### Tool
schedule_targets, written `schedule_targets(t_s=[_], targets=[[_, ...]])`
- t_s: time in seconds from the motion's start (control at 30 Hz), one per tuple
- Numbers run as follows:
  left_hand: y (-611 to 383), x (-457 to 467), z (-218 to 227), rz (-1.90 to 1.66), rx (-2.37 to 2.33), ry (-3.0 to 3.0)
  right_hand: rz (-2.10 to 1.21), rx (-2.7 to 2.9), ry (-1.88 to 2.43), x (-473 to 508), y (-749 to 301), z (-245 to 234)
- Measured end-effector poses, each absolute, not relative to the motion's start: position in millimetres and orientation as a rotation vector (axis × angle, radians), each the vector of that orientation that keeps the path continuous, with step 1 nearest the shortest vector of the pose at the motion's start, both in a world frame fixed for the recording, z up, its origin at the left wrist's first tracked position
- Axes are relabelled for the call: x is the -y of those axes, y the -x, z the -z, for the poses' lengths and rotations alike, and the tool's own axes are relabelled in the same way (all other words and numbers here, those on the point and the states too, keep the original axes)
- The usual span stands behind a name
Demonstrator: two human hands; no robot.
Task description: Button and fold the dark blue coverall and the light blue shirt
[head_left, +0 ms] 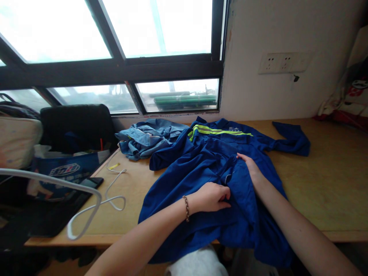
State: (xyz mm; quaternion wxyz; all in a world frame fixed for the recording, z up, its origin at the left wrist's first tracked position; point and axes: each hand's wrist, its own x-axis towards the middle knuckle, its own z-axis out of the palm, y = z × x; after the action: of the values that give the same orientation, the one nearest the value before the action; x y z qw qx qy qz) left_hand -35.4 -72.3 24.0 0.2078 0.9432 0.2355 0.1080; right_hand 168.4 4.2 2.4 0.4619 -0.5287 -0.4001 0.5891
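A blue work coverall (195, 176) with a yellow-green reflective stripe across the chest lies spread on the table, and its lower part hangs over the front edge. My left hand (212, 196), with a beaded bracelet at the wrist, pinches the fabric near the middle with curled fingers. Farther up and to the right, my right hand (251, 166) grips a fold of the same cloth beside a small opening with a pale edge. Some fingertips of the right hand are hidden by the fabric.
Crumpled light-blue clothing (149, 136) lies behind on the left. A white cable (94, 207) loops over the table's (324, 191) left side, near a dark flat device (74, 199). A blue bag (69, 168) and black chair back (77, 122) stand beyond. Wall sockets (284, 63) are at right.
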Motion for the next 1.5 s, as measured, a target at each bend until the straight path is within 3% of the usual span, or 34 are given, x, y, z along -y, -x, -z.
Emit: schedule_targets(t_s=[0.13,0.27,0.53,0.67,0.83,0.97,1.37,1.5], targets=[[33.0,80.3,-24.5,-0.323,-0.491,-2.774,-1.597,0.558,1.28,-1.4,-163.0,-8.9],[29.9,87.0,-22.0,-0.286,-0.336,-2.83,-1.619,0.526,1.263,2.3,-157.5,-14.6],[31.1,85.4,-28.6,-0.133,-0.453,-2.58,-1.662,0.406,1.124,8.4,-150.4,-20.7],[35.1,84.7,-34.4,-0.099,-0.622,-2.484,-1.662,0.719,1.063,22.0,-140.5,-29.6],[47.6,65.8,-41.3,-0.351,-0.972,-1.925,-1.552,1.607,1.099,34.3,-125.6,-29.7],[62.0,43.6,-41.6,-0.471,-1.121,-1.624,-1.473,1.871,1.14,33.4,-119.6,-20.6],[40.0,13.2,-54.4,-0.649,-1.128,-1.295,-1.698,1.094,0.969,30.1,-120.0,-14.6],[32.2,18.4,-38.1,-0.806,-1.026,-1.126,-1.727,0.982,0.954,26.4,-124.0,-14.7]])
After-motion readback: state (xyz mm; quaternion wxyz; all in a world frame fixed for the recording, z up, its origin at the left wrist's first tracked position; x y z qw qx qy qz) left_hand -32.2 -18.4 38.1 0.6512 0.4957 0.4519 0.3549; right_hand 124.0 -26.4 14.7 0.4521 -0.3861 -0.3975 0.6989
